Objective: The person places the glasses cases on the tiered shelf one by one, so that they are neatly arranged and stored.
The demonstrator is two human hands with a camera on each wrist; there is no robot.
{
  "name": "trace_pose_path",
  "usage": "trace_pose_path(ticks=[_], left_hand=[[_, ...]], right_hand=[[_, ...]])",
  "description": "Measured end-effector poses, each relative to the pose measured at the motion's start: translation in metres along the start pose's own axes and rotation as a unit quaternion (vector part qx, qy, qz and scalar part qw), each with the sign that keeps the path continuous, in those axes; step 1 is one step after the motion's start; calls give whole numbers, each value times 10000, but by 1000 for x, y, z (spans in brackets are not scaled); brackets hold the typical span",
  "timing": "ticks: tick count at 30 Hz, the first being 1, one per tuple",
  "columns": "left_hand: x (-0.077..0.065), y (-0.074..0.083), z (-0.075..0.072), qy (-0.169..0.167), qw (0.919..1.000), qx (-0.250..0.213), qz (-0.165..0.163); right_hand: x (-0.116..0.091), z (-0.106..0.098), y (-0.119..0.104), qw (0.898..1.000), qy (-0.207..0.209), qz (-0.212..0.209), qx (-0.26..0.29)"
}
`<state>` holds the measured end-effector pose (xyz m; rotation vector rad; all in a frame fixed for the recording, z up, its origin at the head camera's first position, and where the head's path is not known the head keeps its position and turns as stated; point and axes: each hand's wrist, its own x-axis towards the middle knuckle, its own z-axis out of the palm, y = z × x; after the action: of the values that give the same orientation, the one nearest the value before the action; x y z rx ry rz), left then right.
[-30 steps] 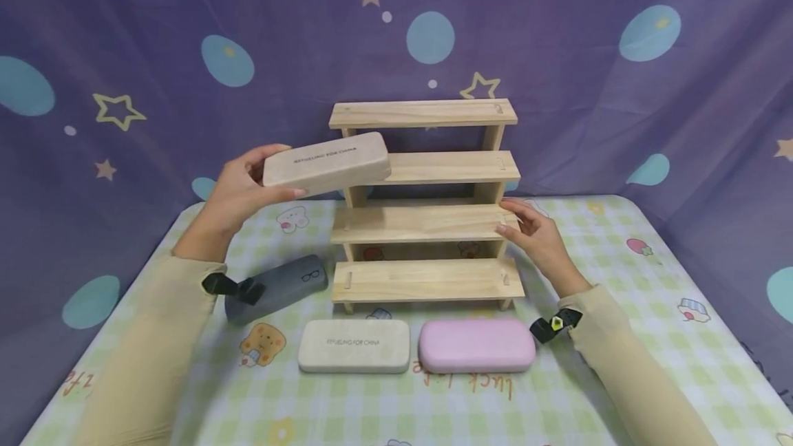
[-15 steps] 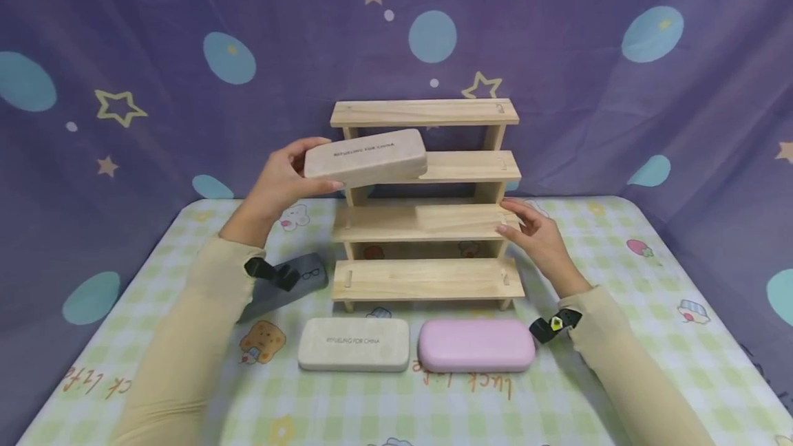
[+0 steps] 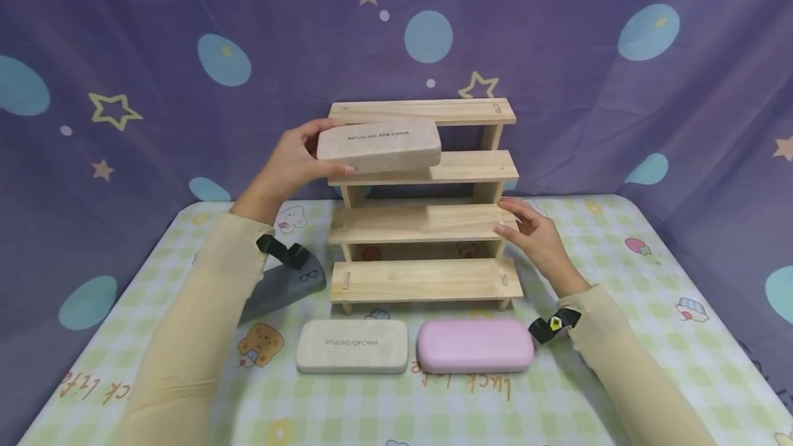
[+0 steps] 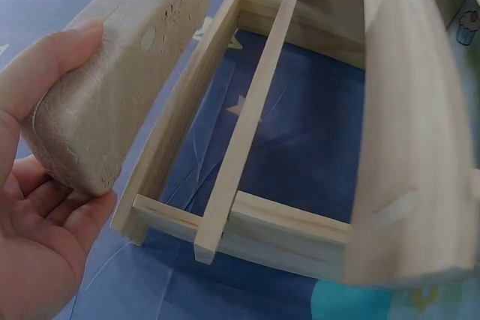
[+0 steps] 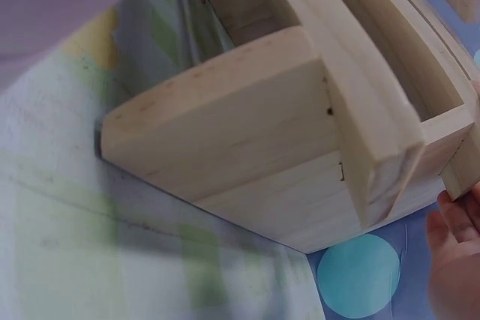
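Observation:
My left hand holds a beige glasses case printed "REFUELING FOR CHINA" by its left end. In the head view the case overlaps the upper two boards of a four-step wooden display rack. Seen from the left wrist, the thumb lies over one face of the case and the curled fingers are beneath it, beside the rack's frame. My right hand grips the right end of the second board from the bottom, thumb in front. The right wrist view has those fingers at a board's end.
In front of the rack lie a pale glasses case with the same print and a pink glasses case. A grey glasses case rests to the left, partly behind the left forearm. A purple curtain hangs behind the checked tablecloth.
My left hand has carried the beige glasses case rightward and slightly up, from left of the rack to in front of its upper boards, levelling it somewhat. My right hand keeps its place.

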<state>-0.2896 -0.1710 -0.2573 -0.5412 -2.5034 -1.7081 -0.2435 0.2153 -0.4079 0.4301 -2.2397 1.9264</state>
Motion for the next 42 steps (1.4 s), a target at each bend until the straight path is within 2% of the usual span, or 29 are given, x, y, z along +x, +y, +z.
trace_pose_path(ticks=[6,18,28,35,42], left_hand=[[19,1,2,-122,9998,-138,106],[49,16,7,-287,9985,-412,224],[70,16,10,-377,9980,-476,199],[84,15,11,-440,9983,-370,-91],[99,18,17,-322,9992,-109,-212]], right_hand=[[0,-1,1,9999,-101,-2,-25],[0,1,3,9998,-150,-140,52],[2,-4,3,9993,-133,-150,-306],[3,-2,2,9986,-234,-38,-479],[4,-4,-1,9983,-166,-218,-514]])
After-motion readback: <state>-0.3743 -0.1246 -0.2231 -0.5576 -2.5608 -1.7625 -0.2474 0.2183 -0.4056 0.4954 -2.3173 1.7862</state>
